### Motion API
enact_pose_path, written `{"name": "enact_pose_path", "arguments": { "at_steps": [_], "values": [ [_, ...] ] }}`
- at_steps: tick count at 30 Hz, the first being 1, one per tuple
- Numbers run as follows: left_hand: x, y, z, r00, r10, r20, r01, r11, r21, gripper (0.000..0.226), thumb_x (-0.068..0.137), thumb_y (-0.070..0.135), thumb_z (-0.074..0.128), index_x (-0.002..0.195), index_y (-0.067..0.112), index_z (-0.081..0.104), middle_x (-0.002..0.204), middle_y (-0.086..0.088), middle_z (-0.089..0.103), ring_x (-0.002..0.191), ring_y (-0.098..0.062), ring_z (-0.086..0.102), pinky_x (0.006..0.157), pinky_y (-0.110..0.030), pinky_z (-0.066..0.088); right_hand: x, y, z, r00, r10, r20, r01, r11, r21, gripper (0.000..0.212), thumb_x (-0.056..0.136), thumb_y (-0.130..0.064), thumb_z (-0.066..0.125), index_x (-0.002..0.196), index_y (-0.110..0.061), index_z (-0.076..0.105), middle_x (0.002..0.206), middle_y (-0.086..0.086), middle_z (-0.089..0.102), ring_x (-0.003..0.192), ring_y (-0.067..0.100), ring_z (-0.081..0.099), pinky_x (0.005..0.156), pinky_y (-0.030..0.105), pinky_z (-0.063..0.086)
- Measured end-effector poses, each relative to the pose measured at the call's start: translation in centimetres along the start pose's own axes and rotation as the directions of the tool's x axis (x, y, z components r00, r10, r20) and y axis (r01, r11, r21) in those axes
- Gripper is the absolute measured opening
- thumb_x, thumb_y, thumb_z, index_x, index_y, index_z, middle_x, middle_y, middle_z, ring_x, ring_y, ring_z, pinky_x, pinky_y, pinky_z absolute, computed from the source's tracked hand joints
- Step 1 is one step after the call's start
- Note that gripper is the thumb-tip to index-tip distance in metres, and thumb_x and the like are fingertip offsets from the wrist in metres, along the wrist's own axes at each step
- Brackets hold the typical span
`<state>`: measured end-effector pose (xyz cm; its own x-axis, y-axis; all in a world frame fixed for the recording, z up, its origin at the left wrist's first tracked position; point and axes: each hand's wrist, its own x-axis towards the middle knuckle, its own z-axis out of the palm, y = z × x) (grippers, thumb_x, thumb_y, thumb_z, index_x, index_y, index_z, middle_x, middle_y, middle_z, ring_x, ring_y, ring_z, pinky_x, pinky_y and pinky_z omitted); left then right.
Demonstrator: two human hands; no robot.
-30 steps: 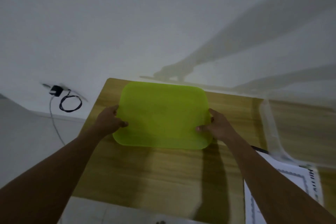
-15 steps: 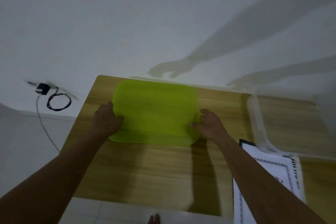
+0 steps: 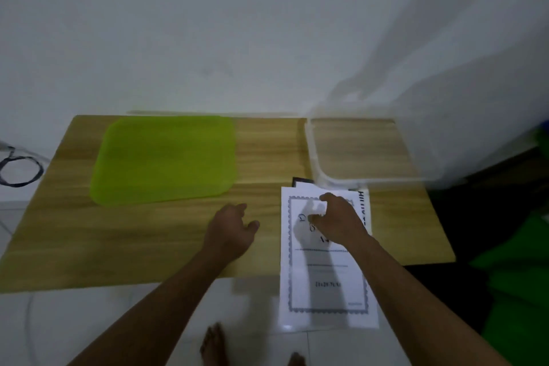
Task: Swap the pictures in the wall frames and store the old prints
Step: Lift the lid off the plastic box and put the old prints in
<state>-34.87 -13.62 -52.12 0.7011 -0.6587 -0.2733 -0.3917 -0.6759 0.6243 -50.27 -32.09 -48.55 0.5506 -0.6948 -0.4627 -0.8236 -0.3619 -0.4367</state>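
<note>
A lime-green lid (image 3: 166, 159) lies flat on the back left of the wooden table (image 3: 148, 246). A clear plastic storage box (image 3: 368, 151) stands at the back right, with nothing visible inside. In front of it lies a stack of white prints (image 3: 326, 285) with a decorative border; the stack overhangs the table's front edge, and a dark edge shows under its far end. My right hand (image 3: 338, 220) hovers over the top of the top print, fingers curled and apart. My left hand (image 3: 231, 229) rests loosely over bare wood just left of the prints, holding nothing.
A white wall rises behind the table. A black coiled cable (image 3: 17, 169) lies on the floor at the far left. Something green (image 3: 520, 291) and a dark area fill the right side. My bare feet (image 3: 214, 345) show on the tiled floor below the table's edge.
Both hands have let go of the green lid, which now lies on the table. They have moved right and toward me, the right one onto the prints. The view has shifted right.
</note>
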Motion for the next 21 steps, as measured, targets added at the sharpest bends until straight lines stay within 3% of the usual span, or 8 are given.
{"name": "enact_pose_path", "arguments": {
  "at_steps": [2, 5, 7, 10, 14, 17, 21],
  "values": [
    [-1.5, 2.2, 2.8, 0.998, 0.004, 0.058, -0.008, 0.998, 0.066, 0.064, 0.084, 0.041, 0.065, 0.137, 0.009, 0.051, 0.121, -0.014, 0.060, 0.114, -0.030, 0.057, 0.095, -0.036, 0.045, -1.3, 3.5, -0.2, 0.997, 0.071, -0.020, -0.072, 0.997, -0.036, 0.055, 0.089, -0.033, 0.064, 0.137, -0.015, 0.046, 0.137, 0.012, 0.045, 0.124, 0.030, 0.048, 0.092, 0.035, 0.046],
    [-3.1, 4.6, 6.3, 0.996, 0.012, 0.086, -0.022, 0.993, 0.117, 0.055, 0.087, 0.034, 0.064, 0.133, 0.006, 0.052, 0.122, -0.015, 0.057, 0.117, -0.031, 0.053, 0.094, -0.034, 0.042, -2.5, 8.0, -0.2, 0.987, 0.159, -0.017, -0.160, 0.984, -0.080, 0.058, 0.089, -0.036, 0.064, 0.138, -0.011, 0.042, 0.136, 0.015, 0.037, 0.129, 0.035, 0.035, 0.093, 0.039, 0.043],
    [-3.8, 5.8, 8.3, 0.996, 0.041, 0.083, -0.051, 0.991, 0.120, 0.055, 0.086, 0.030, 0.065, 0.133, 0.005, 0.051, 0.121, -0.015, 0.057, 0.116, -0.032, 0.052, 0.092, -0.033, 0.041, -3.1, 10.1, 0.1, 0.986, 0.166, -0.007, -0.166, 0.982, -0.084, 0.053, 0.088, -0.038, 0.064, 0.130, -0.010, 0.046, 0.130, 0.014, 0.038, 0.125, 0.035, 0.037, 0.088, 0.038, 0.043],
    [-4.2, 7.0, 10.4, 0.995, 0.049, 0.083, -0.059, 0.990, 0.130, 0.074, 0.085, 0.026, 0.068, 0.147, 0.003, 0.034, 0.133, -0.016, 0.052, 0.121, -0.033, 0.049, 0.100, -0.035, 0.039, -3.3, 11.9, 0.5, 0.991, 0.122, -0.048, -0.126, 0.987, -0.095, 0.040, 0.089, -0.034, 0.063, 0.119, -0.011, 0.049, 0.125, 0.012, 0.040, 0.120, 0.034, 0.039, 0.085, 0.038, 0.045],
    [-4.5, 7.4, 12.2, 0.999, 0.054, 0.000, -0.053, 0.984, 0.169, 0.066, 0.076, 0.018, 0.074, 0.135, 0.005, 0.048, 0.124, -0.015, 0.058, 0.112, -0.036, 0.054, 0.097, -0.039, 0.038, -3.4, 12.8, 1.1, 0.988, 0.085, -0.127, -0.092, 0.994, -0.052, 0.050, 0.090, -0.026, 0.065, 0.134, -0.010, 0.046, 0.130, 0.012, 0.046, 0.122, 0.032, 0.041, 0.093, 0.040, 0.044],
    [-4.6, 7.6, 13.0, 0.999, 0.012, -0.045, -0.003, 0.981, 0.194, 0.068, 0.074, 0.019, 0.076, 0.135, 0.010, 0.049, 0.129, -0.012, 0.054, 0.118, -0.034, 0.049, 0.098, -0.034, 0.034, -3.4, 13.5, 1.5, 0.985, 0.090, -0.150, -0.091, 0.996, -0.001, 0.054, 0.089, -0.020, 0.067, 0.137, -0.012, 0.044, 0.129, 0.011, 0.049, 0.120, 0.031, 0.044, 0.094, 0.039, 0.044],
    [-4.5, 7.9, 13.5, 0.999, -0.017, -0.045, 0.025, 0.982, 0.188, 0.066, 0.077, 0.017, 0.073, 0.137, 0.012, 0.047, 0.134, -0.010, 0.051, 0.120, -0.031, 0.046, 0.100, -0.031, 0.031, -2.5, 13.6, 1.5, 0.973, 0.164, -0.165, -0.130, 0.971, 0.200, 0.066, 0.083, -0.014, 0.070, 0.141, -0.015, 0.039, 0.126, 0.010, 0.048, 0.117, 0.031, 0.048, 0.097, 0.041, 0.046]
  ]
}}
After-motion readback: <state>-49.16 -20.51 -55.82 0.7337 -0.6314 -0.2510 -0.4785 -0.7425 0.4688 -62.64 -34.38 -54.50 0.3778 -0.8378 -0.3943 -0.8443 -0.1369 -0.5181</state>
